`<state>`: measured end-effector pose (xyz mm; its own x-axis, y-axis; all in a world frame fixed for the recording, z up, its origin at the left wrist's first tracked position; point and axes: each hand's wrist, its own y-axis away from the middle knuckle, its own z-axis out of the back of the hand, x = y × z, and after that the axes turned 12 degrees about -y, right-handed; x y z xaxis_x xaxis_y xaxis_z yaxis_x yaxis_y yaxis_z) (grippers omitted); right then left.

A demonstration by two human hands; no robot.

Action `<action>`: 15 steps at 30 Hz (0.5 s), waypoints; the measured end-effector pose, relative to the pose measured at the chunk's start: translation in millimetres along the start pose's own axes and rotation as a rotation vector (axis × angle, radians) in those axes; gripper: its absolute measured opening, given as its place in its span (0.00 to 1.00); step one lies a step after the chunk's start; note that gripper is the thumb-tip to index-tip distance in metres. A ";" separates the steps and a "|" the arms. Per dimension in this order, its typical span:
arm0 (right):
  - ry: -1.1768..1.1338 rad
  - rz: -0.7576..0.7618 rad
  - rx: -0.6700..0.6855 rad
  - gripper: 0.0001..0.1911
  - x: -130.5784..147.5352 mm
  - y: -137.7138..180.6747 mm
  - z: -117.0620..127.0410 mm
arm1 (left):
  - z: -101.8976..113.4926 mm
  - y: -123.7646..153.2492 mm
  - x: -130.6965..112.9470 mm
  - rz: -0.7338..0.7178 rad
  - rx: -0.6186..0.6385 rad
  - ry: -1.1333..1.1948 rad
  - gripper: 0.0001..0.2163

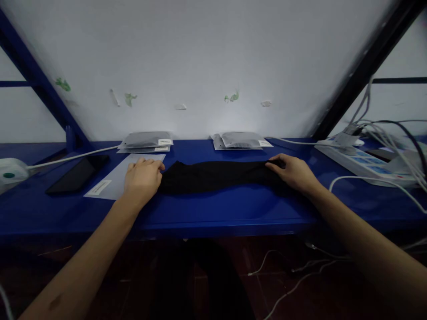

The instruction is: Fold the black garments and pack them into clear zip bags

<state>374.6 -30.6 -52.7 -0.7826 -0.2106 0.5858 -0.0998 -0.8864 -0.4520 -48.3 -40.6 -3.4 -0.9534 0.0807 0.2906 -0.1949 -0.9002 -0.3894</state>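
A long, narrow piece of black fabric (213, 175) lies stretched sideways across the blue table, its exact kind unclear. My left hand (144, 178) is closed at its left end, fingers curled and the thumb side against the cloth. Under and beside that hand lies a flat frosted plastic bag (116, 175) with a white label near its lower corner. At the other end, my right hand (292, 171) pinches the upper edge of the fabric between thumb and fingers. The cloth looks slightly wavy along its lower edge.
Labelled frosted packets (143, 140) lie at the back left, and more packets (242, 140) at the back middle. A black phone (78, 174) rests at left near a white plug (13, 171). A power strip (363, 162) with tangled cables stands at right.
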 end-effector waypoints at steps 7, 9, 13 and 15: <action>0.016 -0.005 0.039 0.18 4.1 0.6 -1.6 | 2.8 1.6 -1.3 0.009 0.016 0.040 0.13; 0.019 0.005 0.067 0.18 6.0 0.2 -2.5 | 6.4 1.9 -1.8 0.012 -0.062 0.067 0.13; 0.021 0.057 0.093 0.17 8.0 -0.2 -4.7 | 22.8 10.9 -22.5 -0.034 -0.307 0.154 0.15; 0.005 0.071 0.082 0.16 9.0 0.3 -5.3 | 33.2 21.7 -46.3 -0.108 -0.358 0.230 0.15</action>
<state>364.3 -30.6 -51.1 -0.7888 -0.2725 0.5509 0.0069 -0.9002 -0.4355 -0.7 -78.1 3.7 -0.9416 0.2963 0.1600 -0.3255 -0.6796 -0.6574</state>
